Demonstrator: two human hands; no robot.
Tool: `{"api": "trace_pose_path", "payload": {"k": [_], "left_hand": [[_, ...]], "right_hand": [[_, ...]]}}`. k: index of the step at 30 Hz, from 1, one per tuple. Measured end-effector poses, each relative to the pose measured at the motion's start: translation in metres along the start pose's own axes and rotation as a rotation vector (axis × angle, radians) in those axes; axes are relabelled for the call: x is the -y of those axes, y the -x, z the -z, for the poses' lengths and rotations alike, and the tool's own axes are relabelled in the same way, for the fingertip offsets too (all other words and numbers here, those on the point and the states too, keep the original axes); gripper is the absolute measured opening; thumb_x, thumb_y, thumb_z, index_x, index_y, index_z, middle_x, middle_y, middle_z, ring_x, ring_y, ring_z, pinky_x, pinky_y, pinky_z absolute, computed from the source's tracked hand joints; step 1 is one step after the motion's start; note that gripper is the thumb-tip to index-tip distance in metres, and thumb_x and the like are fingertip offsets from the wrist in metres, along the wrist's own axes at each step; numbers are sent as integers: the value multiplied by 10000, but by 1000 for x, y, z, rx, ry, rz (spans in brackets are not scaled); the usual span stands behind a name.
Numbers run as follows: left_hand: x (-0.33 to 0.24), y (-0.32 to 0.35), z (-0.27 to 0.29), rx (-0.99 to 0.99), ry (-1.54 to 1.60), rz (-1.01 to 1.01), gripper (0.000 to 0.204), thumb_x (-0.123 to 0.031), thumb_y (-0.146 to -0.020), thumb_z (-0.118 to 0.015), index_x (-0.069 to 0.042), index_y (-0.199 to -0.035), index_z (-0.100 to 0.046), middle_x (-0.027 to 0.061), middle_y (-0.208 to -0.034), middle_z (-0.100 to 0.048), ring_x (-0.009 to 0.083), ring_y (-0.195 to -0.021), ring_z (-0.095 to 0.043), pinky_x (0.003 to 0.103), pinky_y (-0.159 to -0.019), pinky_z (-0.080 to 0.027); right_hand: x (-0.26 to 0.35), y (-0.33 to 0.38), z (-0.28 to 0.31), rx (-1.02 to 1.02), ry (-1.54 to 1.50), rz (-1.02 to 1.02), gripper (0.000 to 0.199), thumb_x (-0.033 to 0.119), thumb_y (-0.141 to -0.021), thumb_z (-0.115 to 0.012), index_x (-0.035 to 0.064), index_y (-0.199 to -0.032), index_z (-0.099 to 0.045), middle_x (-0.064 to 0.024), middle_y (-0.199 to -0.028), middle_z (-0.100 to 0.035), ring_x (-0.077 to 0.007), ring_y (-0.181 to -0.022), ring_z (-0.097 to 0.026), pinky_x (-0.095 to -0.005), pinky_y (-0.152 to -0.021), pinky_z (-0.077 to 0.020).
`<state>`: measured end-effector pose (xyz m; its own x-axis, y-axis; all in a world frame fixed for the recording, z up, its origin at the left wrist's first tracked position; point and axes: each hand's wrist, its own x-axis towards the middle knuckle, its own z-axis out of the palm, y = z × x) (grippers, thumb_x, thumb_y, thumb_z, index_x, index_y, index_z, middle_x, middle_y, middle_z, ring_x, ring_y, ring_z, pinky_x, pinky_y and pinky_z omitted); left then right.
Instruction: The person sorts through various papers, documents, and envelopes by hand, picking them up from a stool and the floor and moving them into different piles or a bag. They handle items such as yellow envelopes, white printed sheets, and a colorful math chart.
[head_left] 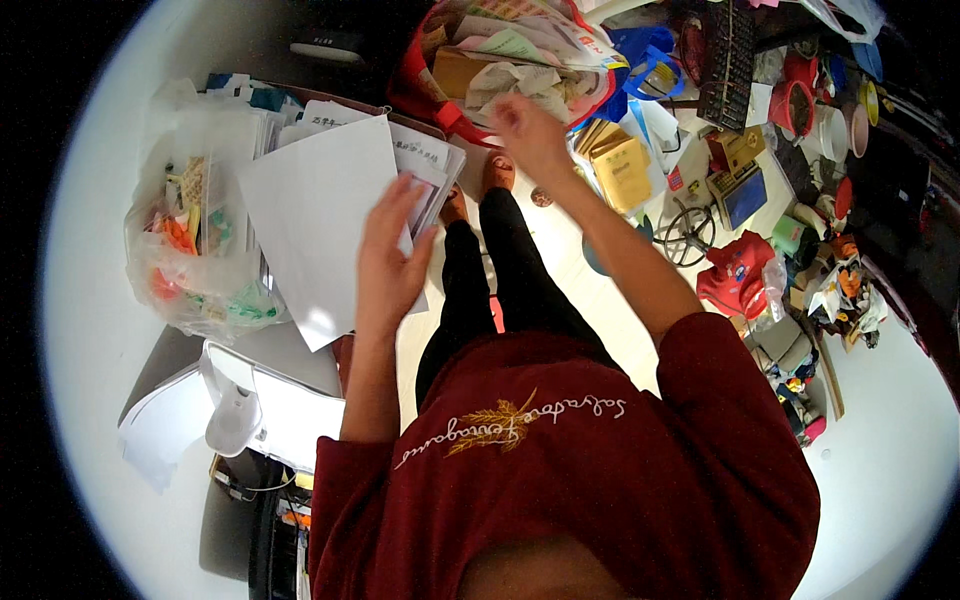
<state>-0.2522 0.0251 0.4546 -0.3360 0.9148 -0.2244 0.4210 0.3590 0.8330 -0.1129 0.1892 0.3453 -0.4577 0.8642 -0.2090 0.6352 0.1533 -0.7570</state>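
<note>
My left hand (392,255) rests at the right edge of a large white sheet of paper (310,200), fingers stretched out and the thumb apart. Under that sheet lies a stack of papers (430,152) with handwriting on the top one. My right hand (525,128) is over the near rim of a red bag (455,122), blurred by motion, so its fingers cannot be made out. Crumpled paper (510,85), loose sheets and brown cardboard fill the bag.
A clear plastic bag (180,290) of small items sits left of the stack, with a white desk lamp (235,420) nearer me. On the right stand yellow-brown paper bundles (620,172), a keyboard (727,65), a red bag (742,275) and several buckets and pots (793,108).
</note>
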Motion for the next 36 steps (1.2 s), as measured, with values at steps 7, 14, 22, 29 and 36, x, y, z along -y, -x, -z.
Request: {"api": "trace_pose_path", "payload": {"k": [7,14,22,29,36], "left_hand": [[9,-18,-71,167,119,-54,348,-45,-751,-606,-42,-1093,-537,147,-1199,-506,288,-1131,-468,338,-930,-374],[26,-37,-68,221,314,281,291,-77,-831,-544,-26,-1117,-529,96,-1047,-595,155,-894,-584,283,-792,-458],[27,-91,-128,200,412,220,630,-147,-798,-571,-11,-1327,-259,157,-957,-614,227,-801,-616,296,-740,-471],[39,-106,-138,136,467,413,683,-132,-807,-553,70,-1330,-163,152,-861,-629,208,-759,-610,269,-720,-464],[51,-109,-152,-83,719,365,511,-102,-795,-540,66,-1225,-323,116,-744,-618,144,-628,-582,240,-581,-447]], "right_hand": [[-47,-82,12,-62,602,513,648,196,-693,-676,132,-1268,-384,-118,-1192,-468,-316,-1061,-466,-436,-888,-370],[-91,-113,-25,71,737,469,592,197,-659,-669,140,-1206,-449,-98,-1148,-485,-302,-1034,-490,-460,-830,-427],[-86,-114,-6,36,557,616,366,104,-660,-601,119,-1021,-541,-87,-982,-559,-297,-911,-560,-397,-730,-486],[-76,-110,50,61,620,332,491,33,-605,-606,156,-1076,-537,-80,-1021,-597,-281,-889,-584,-371,-717,-481],[-59,-76,52,216,462,712,575,6,-618,-618,201,-1154,-548,-32,-1079,-601,-247,-901,-595,-327,-748,-483]]}}
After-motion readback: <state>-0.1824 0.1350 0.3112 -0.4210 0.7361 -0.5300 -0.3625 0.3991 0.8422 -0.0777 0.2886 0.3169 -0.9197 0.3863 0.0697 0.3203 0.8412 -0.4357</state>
